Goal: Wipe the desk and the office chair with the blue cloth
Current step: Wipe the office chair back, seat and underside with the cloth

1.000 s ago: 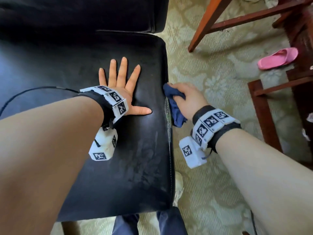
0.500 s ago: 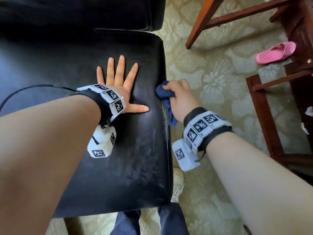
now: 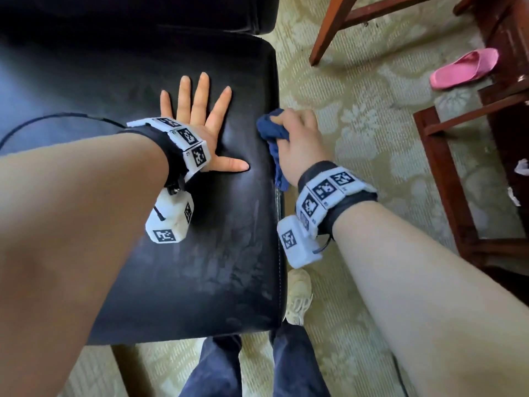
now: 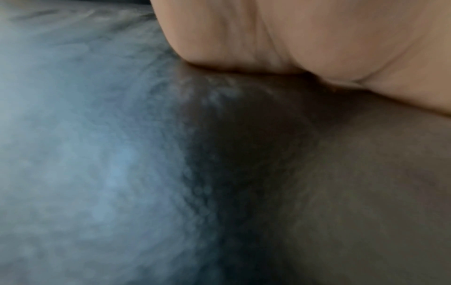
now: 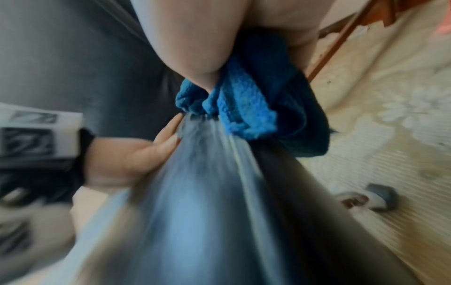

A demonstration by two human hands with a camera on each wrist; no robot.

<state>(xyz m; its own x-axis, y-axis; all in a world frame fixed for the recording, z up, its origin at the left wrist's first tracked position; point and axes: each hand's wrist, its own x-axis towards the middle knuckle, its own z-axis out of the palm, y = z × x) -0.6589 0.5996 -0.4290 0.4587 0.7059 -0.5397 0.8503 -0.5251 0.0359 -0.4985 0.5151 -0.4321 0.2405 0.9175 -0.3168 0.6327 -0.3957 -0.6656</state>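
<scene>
My right hand [image 3: 297, 138] grips the blue cloth [image 3: 273, 130], a crumpled, nubby-textured wad with one tail hanging down, against the right edge of the glossy black chair seat [image 3: 229, 253], while my left hand [image 3: 197, 116] lies flat with fingers spread on the seat.

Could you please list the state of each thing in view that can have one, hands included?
Left hand: flat, fingers spread, pressing on the seat.
Right hand: grips the cloth at the seat's right edge.
Blue cloth: bunched, against the seat edge, one end hanging down.
Chair seat: smudged with marks.
Pink slipper: lying on the carpet.
</scene>
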